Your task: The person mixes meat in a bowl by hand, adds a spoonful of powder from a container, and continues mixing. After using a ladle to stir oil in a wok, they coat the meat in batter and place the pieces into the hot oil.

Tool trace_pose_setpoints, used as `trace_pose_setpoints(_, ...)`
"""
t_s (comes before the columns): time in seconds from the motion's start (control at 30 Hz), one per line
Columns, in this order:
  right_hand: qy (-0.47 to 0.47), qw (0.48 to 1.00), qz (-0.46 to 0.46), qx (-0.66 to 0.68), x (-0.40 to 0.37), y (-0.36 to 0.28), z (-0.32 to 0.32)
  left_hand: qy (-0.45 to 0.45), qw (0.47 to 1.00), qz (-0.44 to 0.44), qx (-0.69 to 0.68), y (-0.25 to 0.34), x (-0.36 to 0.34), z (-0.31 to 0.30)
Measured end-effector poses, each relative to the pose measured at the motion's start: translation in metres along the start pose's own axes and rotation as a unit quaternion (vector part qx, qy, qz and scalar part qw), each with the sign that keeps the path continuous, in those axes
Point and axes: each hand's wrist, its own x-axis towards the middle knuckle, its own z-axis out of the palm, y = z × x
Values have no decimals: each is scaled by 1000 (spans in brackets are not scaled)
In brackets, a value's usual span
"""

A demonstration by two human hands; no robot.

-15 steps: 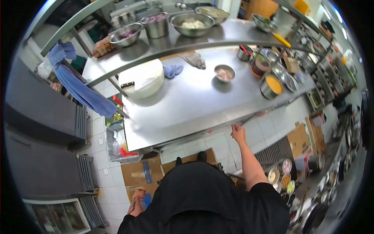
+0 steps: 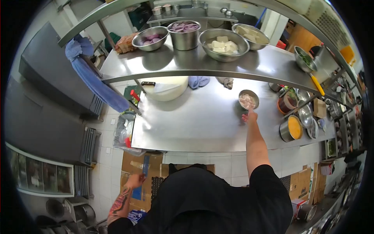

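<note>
My right hand (image 2: 250, 115) reaches over the steel table (image 2: 187, 124), its fingers apart and the fingertips right at the near rim of a small metal bowl (image 2: 248, 100). Pale pink pieces (image 2: 247, 101), looking like raw meat, lie in that bowl. Low on the left, my left hand (image 2: 136, 180) hangs beside my body above the cardboard on the floor (image 2: 156, 165). Its fingers are loosely curled, with nothing showing in them.
A knife (image 2: 159, 86) lies on a thick round white board (image 2: 167, 91) at the table's left. A pot of orange liquid (image 2: 291, 128) stands at the right. The overhead shelf (image 2: 187, 66) holds bowls of tofu (image 2: 224, 46) and purple onions (image 2: 150, 40). A lined bin (image 2: 124, 132) stands left.
My right hand has moved forward from in front of the table to the small bowl. The view has shifted closer to the table, and my left hand is a little higher in view.
</note>
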Motion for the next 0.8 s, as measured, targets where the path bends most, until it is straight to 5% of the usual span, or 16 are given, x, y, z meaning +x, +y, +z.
trace_pose_setpoints(0.1,-6,998,-35,56,14,3,7,-24,998,51,38,44,-7,-60)
trace_pose_setpoints(0.27,21,989,-48,137,-12,31,21,59,980,170,81,96,18,-120)
trace_pose_setpoints(0.6,18,977,-101,188,-220,167,47,-56,914,401,-7,130,145,-94)
trace_pose_setpoints(0.8,24,981,-40,190,-335,231,86,-157,866,475,8,130,188,-82)
